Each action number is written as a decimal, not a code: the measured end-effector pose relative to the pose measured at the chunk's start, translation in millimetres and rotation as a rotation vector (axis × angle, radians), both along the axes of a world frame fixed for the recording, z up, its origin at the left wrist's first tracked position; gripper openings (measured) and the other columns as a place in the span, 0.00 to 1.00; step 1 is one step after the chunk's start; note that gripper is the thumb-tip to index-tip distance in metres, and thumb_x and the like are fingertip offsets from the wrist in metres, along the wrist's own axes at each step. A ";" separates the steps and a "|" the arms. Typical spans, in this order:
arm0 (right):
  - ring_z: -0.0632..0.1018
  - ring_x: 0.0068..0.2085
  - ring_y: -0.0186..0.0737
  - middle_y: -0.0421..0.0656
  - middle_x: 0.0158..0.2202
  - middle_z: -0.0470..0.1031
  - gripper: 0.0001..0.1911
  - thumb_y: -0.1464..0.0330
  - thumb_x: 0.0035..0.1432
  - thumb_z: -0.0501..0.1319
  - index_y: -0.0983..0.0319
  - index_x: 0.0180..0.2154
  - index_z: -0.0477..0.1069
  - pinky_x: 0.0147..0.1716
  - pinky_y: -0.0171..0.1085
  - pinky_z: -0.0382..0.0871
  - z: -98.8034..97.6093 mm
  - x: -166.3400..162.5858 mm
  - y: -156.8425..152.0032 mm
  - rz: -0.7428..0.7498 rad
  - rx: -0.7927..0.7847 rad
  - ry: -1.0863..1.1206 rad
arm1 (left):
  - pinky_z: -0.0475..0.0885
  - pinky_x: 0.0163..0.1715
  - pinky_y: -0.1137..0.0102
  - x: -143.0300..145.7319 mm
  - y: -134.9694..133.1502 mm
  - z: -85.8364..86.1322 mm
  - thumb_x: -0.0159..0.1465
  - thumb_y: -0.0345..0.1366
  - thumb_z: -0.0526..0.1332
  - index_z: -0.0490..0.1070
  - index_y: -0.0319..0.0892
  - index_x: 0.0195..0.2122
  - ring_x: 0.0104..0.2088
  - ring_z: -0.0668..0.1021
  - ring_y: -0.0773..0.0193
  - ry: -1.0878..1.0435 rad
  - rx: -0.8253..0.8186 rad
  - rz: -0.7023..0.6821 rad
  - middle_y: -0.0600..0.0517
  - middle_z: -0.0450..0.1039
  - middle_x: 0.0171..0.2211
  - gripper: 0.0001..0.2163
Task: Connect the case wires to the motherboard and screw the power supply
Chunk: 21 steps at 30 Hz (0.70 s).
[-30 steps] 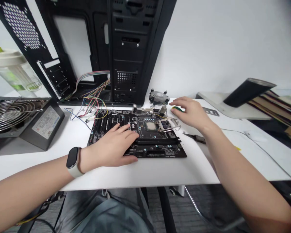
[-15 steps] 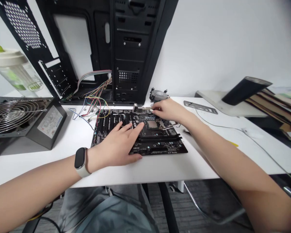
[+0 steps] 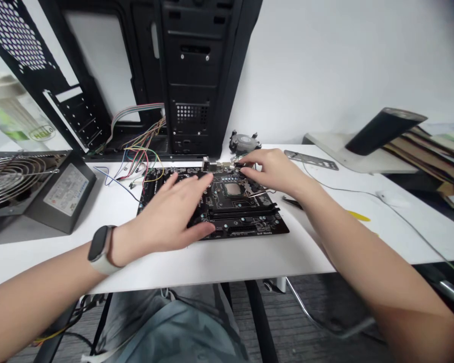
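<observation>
1 motherboard (image 3: 245, 222) lies flat on 1 white table (image 3: 155, 272), in front of 1 black computer case (image 3: 204, 91), with 1 processor (image 3: 232, 189) showing on it. Of the 2 hands, the left hand (image 3: 174, 214) is spread wide over the board's left part, thumb apart from the fingers, gripping nothing; its wrist wears 1 band (image 3: 100, 247). The right hand (image 3: 272, 171) is at the board's far right edge, thumb and fingers narrowly parted; whether they pinch anything I cannot tell. Just beyond sits 1 cooling fan (image 3: 245, 143); 1 slotted metal plate (image 3: 310, 160) lies to the right, 1 power supply (image 3: 66, 191) to the left.
</observation>
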State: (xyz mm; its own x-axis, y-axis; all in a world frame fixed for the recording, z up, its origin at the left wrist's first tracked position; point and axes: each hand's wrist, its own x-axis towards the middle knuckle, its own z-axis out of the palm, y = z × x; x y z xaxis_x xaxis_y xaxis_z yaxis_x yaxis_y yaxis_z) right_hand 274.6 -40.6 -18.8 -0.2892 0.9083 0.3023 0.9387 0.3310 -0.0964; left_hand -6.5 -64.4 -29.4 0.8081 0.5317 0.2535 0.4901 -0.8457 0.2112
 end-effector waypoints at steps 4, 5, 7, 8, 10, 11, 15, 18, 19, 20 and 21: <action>0.78 0.46 0.49 0.48 0.43 0.79 0.14 0.67 0.60 0.55 0.63 0.42 0.78 0.48 0.48 0.71 -2.5 -9.3 -8.4 0.131 0.079 -0.004 | 0.53 0.62 0.44 -14.9 4.7 9.8 0.66 0.49 0.46 0.40 0.38 0.67 0.62 0.65 0.45 -0.201 0.049 0.071 0.37 0.61 0.63 0.32; 0.78 0.47 0.49 0.49 0.43 0.79 0.14 0.67 0.60 0.55 0.62 0.41 0.78 0.48 0.48 0.71 -3.8 -14.5 -11.5 0.169 0.091 0.007 | 0.55 0.62 0.44 -18.2 4.0 9.9 0.66 0.49 0.45 0.39 0.38 0.67 0.61 0.66 0.45 -0.208 0.056 0.092 0.37 0.62 0.62 0.32; 0.77 0.49 0.48 0.48 0.45 0.78 0.15 0.67 0.61 0.54 0.62 0.43 0.77 0.51 0.48 0.71 -7.2 -28.4 -20.3 0.253 0.101 0.051 | 0.56 0.61 0.43 -24.0 -0.8 7.0 0.66 0.49 0.47 0.40 0.38 0.67 0.61 0.67 0.43 -0.134 0.067 0.138 0.36 0.63 0.61 0.33; 0.76 0.50 0.48 0.48 0.47 0.78 0.15 0.66 0.62 0.54 0.62 0.45 0.76 0.52 0.48 0.70 -9.3 -36.6 -25.9 0.303 0.095 0.081 | 0.57 0.61 0.42 -26.6 -4.9 4.1 0.65 0.50 0.49 0.41 0.37 0.67 0.61 0.66 0.42 -0.063 0.075 0.165 0.35 0.63 0.61 0.34; 0.74 0.55 0.49 0.51 0.54 0.74 0.20 0.65 0.63 0.55 0.64 0.54 0.70 0.54 0.49 0.69 -13.8 -53.8 -38.4 0.385 0.072 0.124 | 0.57 0.60 0.40 -32.0 -15.6 -4.6 0.63 0.51 0.53 0.42 0.35 0.66 0.62 0.65 0.38 0.078 0.098 0.226 0.33 0.61 0.62 0.37; 0.72 0.57 0.50 0.54 0.56 0.71 0.24 0.64 0.62 0.55 0.67 0.58 0.66 0.55 0.50 0.68 -16.4 -61.9 -44.5 0.425 0.072 0.132 | 0.58 0.59 0.40 -34.8 -21.7 -10.2 0.63 0.51 0.54 0.41 0.34 0.66 0.62 0.64 0.37 0.125 0.112 0.251 0.32 0.60 0.62 0.38; 0.70 0.59 0.54 0.61 0.58 0.68 0.33 0.59 0.62 0.56 0.74 0.61 0.59 0.57 0.53 0.66 -27.6 -84.4 -61.7 0.569 0.057 0.102 | 0.65 0.55 0.41 -43.5 -43.8 -35.3 0.64 0.48 0.53 0.42 0.32 0.66 0.61 0.66 0.36 0.163 0.175 0.319 0.30 0.63 0.60 0.36; 0.72 0.56 0.56 0.59 0.55 0.71 0.29 0.60 0.63 0.54 0.72 0.59 0.62 0.56 0.56 0.66 -35.2 -90.6 -65.9 0.567 0.056 0.022 | 0.68 0.54 0.43 -43.0 -54.1 -45.9 0.66 0.42 0.49 0.47 0.33 0.64 0.60 0.69 0.38 0.163 0.196 0.384 0.31 0.65 0.59 0.28; 0.74 0.55 0.56 0.59 0.54 0.72 0.28 0.61 0.63 0.54 0.72 0.59 0.64 0.55 0.56 0.67 -37.2 -91.5 -66.3 0.564 0.065 0.004 | 0.68 0.53 0.43 -41.6 -56.2 -47.0 0.67 0.40 0.47 0.48 0.33 0.63 0.60 0.69 0.39 0.168 0.198 0.405 0.32 0.66 0.59 0.26; 0.74 0.54 0.56 0.59 0.53 0.73 0.26 0.63 0.63 0.54 0.72 0.58 0.65 0.55 0.56 0.68 -38.7 -92.1 -66.5 0.563 0.075 -0.008 | 0.69 0.53 0.43 -40.0 -57.6 -47.1 0.67 0.39 0.47 0.50 0.33 0.63 0.60 0.69 0.40 0.172 0.201 0.419 0.33 0.66 0.59 0.25; 0.75 0.53 0.56 0.59 0.53 0.74 0.25 0.64 0.63 0.54 0.72 0.57 0.66 0.54 0.56 0.69 -39.8 -92.7 -66.5 0.566 0.090 -0.011 | 0.69 0.53 0.44 -38.5 -58.4 -46.6 0.67 0.38 0.46 0.51 0.33 0.62 0.59 0.70 0.41 0.172 0.202 0.427 0.34 0.66 0.59 0.24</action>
State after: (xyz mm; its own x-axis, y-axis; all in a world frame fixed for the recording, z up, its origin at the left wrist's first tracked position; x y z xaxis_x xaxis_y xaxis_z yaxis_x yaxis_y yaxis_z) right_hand 181.9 -107.2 -58.5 -0.7268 0.5816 0.3655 0.6135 0.7889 -0.0353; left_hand -45.1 -122.7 -76.0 0.5682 0.7781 0.2679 0.8148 -0.5776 -0.0506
